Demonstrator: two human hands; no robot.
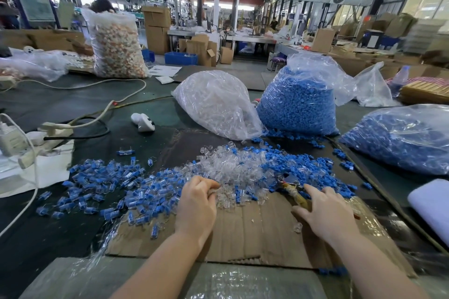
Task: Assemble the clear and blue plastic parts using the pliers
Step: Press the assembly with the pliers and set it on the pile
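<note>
**Hands at the parts heap, pliers under the right**

No readable brand, label or lettering anywhere; printing on the sheets at the far edge of the table too small to make out.

Left hand (pixel 197 204) curled at the near edge of the clear parts (pixel 230 167), fingertips pinching into the heap; exactly which piece is held, impossible to tell. Right hand (pixel 325 213) spread flat, fingers straight, laid over the yellow-handled pliers (pixel 292 189), whose metal nose pokes out toward the loose blue parts (pixel 306 165). Both hands over the worn cardboard sheet (pixel 255 233) on the dark table (pixel 48 104).

Left of the heap, a scatter of assembled blue-and-clear pieces (pixel 102 189). Behind it, a bag of clear parts (pixel 216 104) slumped just beside a tall bag of blue parts (pixel 298 104); a second blue bag (pixel 403 138) lying at right. Further left: a white controller (pixel 143 122), a power strip (pixel 56 128) with trailing cables, and a big sack of pale orange pieces (pixel 116 46). Beyond, cardboard boxes (pixel 156 29) and a blue crate (pixel 181 58) on the factory floor.
</note>
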